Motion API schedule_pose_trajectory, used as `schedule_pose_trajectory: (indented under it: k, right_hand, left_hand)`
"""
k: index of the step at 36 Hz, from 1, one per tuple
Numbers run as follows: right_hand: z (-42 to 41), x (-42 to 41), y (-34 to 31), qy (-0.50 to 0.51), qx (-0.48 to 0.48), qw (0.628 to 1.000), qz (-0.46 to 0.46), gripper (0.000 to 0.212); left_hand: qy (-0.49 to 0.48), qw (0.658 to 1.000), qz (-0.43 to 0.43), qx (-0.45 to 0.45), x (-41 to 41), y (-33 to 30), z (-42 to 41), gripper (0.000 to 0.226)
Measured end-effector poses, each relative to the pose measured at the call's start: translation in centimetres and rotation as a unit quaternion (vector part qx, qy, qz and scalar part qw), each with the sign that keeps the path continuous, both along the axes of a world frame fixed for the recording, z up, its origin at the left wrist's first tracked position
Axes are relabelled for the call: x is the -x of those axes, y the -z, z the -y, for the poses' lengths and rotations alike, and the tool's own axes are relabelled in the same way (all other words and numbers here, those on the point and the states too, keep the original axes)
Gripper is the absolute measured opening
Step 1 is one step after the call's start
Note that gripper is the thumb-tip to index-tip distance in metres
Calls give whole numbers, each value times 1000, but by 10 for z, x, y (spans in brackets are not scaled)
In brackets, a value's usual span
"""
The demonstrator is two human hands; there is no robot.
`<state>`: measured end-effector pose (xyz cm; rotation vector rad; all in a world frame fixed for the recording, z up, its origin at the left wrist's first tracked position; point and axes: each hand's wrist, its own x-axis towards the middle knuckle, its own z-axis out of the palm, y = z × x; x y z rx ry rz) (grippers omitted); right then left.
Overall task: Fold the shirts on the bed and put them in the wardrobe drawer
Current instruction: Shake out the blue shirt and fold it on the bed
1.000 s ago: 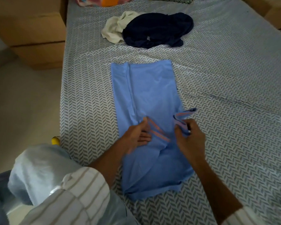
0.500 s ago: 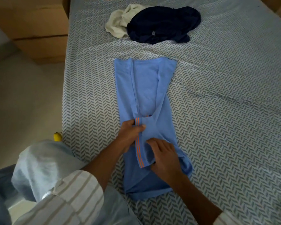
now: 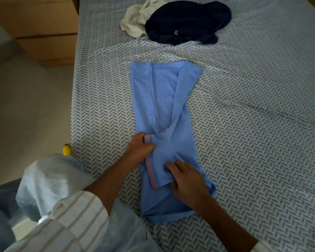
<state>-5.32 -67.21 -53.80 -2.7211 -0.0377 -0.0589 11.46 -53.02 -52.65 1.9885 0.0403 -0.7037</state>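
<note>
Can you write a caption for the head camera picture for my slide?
Two hands, left and right, fold a blue shirt on the bed.

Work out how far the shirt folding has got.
Done: light blue shirt has both sides folded in. In hand: left hand grips its striped sleeve; right hand presses it flat. Left: navy shirt and cream shirt lie crumpled; nothing put away.
</note>
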Motion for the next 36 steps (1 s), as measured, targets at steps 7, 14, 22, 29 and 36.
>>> schedule_pose_trajectory:
  k: [7, 14, 22, 29, 36]
  right_hand:
    - [2, -1, -5, 9, 9, 999, -52, 32]
    - [0, -1, -3, 20, 16, 998, -54, 33]
    - [-1, -2, -7, 19, 1, 996, -87, 31]
    - [7, -8, -20, -7, -21, 995, -93, 28]
    - [43, -71, -37, 121, -154, 973, -119, 33]
  left_hand:
    - [123, 951, 233, -160, -6, -9, 23, 34]
    - [251, 919, 236, -192, -17, -19, 60, 29]
    - [228, 940, 134, -214, -23, -11, 77, 29]
    - [138, 980, 85, -115, -28, -11, 70, 8]
    - [96, 992, 26, -75, -32, -5, 66, 15]
